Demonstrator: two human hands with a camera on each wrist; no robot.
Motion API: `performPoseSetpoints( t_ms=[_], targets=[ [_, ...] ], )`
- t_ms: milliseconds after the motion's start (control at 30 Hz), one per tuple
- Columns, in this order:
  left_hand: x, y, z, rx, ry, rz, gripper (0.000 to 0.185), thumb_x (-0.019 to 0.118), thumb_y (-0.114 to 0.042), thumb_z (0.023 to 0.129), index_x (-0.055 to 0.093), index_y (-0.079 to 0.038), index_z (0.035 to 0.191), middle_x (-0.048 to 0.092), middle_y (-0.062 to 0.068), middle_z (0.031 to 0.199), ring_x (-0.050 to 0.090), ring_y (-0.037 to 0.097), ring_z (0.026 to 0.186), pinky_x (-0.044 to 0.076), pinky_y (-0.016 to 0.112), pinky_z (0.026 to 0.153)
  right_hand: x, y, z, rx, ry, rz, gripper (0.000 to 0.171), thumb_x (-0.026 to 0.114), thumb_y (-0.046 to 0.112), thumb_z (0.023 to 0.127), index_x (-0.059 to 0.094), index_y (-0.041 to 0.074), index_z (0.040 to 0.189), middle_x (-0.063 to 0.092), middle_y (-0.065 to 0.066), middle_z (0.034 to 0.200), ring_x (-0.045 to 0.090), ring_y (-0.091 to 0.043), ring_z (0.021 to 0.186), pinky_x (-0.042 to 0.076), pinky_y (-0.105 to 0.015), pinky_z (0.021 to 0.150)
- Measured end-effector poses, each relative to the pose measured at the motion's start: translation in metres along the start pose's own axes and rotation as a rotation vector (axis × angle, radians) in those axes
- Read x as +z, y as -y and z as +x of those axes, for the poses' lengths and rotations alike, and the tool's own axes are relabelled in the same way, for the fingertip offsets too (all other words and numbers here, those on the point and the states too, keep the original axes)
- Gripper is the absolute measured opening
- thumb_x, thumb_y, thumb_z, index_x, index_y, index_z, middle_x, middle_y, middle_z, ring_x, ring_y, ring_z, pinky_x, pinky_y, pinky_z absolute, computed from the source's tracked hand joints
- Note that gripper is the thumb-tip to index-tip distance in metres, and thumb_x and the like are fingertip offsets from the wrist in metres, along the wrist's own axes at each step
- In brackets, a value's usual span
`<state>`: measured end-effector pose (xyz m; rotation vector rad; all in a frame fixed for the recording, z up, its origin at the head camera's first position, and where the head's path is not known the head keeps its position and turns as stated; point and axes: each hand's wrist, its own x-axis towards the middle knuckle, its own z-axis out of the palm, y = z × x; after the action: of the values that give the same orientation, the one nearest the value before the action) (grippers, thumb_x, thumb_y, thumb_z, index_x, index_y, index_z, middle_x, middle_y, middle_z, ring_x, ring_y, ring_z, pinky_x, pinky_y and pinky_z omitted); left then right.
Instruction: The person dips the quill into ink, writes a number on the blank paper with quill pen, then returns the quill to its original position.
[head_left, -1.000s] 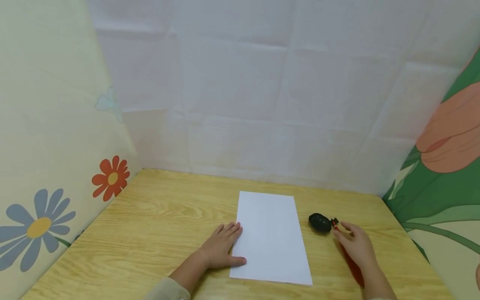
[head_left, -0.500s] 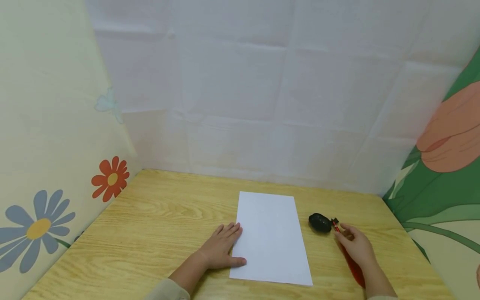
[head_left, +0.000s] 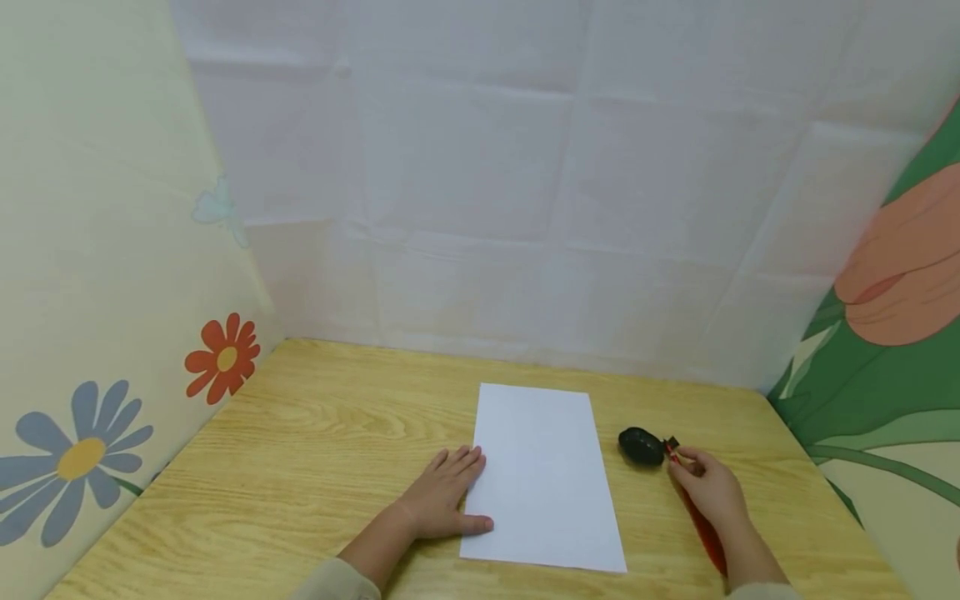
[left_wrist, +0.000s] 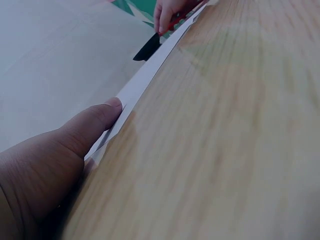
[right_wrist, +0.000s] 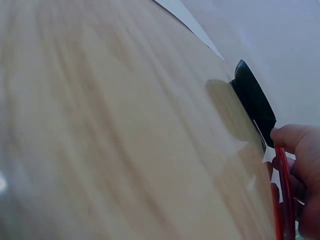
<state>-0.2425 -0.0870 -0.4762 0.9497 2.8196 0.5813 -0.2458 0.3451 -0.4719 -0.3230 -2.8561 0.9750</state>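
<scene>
A blank white sheet of paper (head_left: 536, 483) lies upright in the middle of the table. My left hand (head_left: 442, 496) rests on its left edge, fingers spread, with fingertips and thumb on the paper; the left wrist view shows the thumb along the near edge. To the right of the sheet, my right hand (head_left: 712, 487) grips a red-handled tool with a black oval head (head_left: 641, 447), close to where handle and head join. The head is shiny and rounded and points left, away from the fingers. Part of the red handle (head_left: 705, 533) runs back under the hand.
The wood-grain table (head_left: 337, 417) ends at a creased white cloth (head_left: 465, 183) behind. A pale sheet with printed flowers (head_left: 78, 458) hangs at the left, and a green leafy print (head_left: 885, 375) at the right.
</scene>
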Motion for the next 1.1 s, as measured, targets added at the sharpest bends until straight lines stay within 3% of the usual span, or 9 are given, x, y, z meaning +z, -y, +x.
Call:
performPoseSetpoints(
  t_ms=[367,700,933,1100],
  targets=[
    [0.0,-0.001,-0.001,-0.003,0.002,-0.002,0.095,0.06,-0.065,0.085,0.033,-0.002,0.151,0.029,0.013,0.161,0.023,0.033,0.15,0.015,0.055,0.123,0.001,0.004,-0.001,0.022,-0.032,0.015,0.043,0.063,0.027,0.093,0.062,-0.002,0.125,0.067,-0.019,0.103,0.061,-0.029,0.094,0.044,-0.031,0.072],
    [0.001,0.0,-0.001,0.008,-0.014,-0.004,0.096,0.059,-0.066,0.084,0.034,-0.001,0.151,0.03,0.014,0.16,0.024,0.034,0.15,0.016,0.056,0.122,-0.003,0.011,-0.005,0.028,-0.079,0.063,0.046,0.061,0.033,0.096,0.062,-0.003,0.125,0.067,-0.018,0.101,0.059,-0.02,0.083,0.042,-0.026,0.067],
    [0.004,0.003,0.001,0.005,-0.012,0.017,0.096,0.058,-0.068,0.085,0.034,-0.002,0.151,0.03,0.013,0.16,0.024,0.033,0.15,0.016,0.055,0.122,-0.005,0.018,-0.005,0.042,-0.11,0.109,0.047,0.059,0.033,0.098,0.06,-0.003,0.127,0.067,-0.024,0.108,0.061,-0.027,0.091,0.045,-0.023,0.067],
    [0.001,0.0,0.001,-0.014,0.004,0.018,0.095,0.06,-0.065,0.085,0.033,-0.003,0.152,0.029,0.011,0.161,0.022,0.031,0.151,0.015,0.053,0.123,-0.004,0.023,-0.005,0.043,-0.135,0.164,0.044,0.061,0.029,0.096,0.061,-0.004,0.126,0.071,-0.019,0.101,0.059,-0.009,0.078,0.046,-0.018,0.063]
  ],
)
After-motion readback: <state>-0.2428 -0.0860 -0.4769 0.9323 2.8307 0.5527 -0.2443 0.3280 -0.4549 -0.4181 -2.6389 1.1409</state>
